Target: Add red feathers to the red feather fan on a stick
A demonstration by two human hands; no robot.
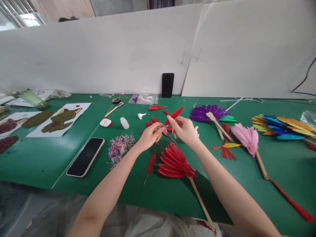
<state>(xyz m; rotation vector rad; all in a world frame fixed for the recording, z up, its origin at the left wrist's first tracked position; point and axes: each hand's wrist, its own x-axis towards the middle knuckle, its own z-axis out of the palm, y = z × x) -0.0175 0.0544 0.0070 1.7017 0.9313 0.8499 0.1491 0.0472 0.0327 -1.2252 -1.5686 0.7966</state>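
Note:
My right hand (184,130) pinches a red feather (176,113) that points up and to the right, above the green table. Close beside it, the fingertips of my left hand (151,134) are pressed together near the feather's lower end; whatever they hold is too small to make out. Several loose red feathers lie under and behind both hands. Nearer to me rests a fan of red feathers (175,162) on a wooden handle (202,205), with a single red feather (151,164) to its left.
Left of my hands are a bead pile (120,148), a small white bottle (124,123), a phone (86,157) and a white case (105,122). A purple fan (209,112), a pink fan (247,138) and multicoloured feathers (283,125) lie right. Another phone (168,85) leans on the white board (111,56).

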